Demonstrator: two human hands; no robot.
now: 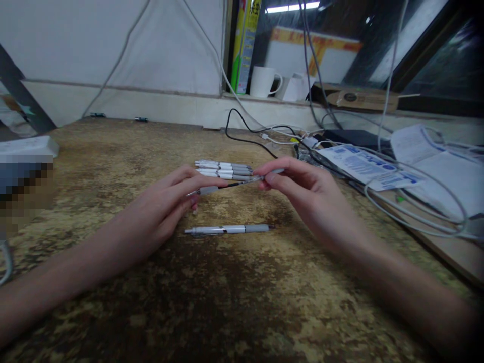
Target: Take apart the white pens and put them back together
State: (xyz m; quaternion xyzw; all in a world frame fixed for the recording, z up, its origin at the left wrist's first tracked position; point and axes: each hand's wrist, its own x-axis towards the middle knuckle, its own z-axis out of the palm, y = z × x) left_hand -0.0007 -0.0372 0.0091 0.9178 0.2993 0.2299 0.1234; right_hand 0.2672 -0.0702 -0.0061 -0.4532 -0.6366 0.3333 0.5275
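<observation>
My left hand (166,204) is closed around the white barrel (207,190) of a pen that has been taken apart. A thin dark refill (235,184) runs from that barrel toward my right hand (308,194). Between the right thumb and fingers is a grey pen grip (279,171), pinched near the other end of the refill; whether the refill sits inside it I cannot tell. Just behind the hands, several white and grey pens (223,174) lie side by side. Nearer to me, one whole white pen (227,230) rests flat on the worn tabletop (234,302).
Loose cables (416,206) and printed papers (374,164) crowd the right side. A black cable (245,138) loops at the back. On the sill stands a white mug (262,81). A white object (30,147) is at the left edge.
</observation>
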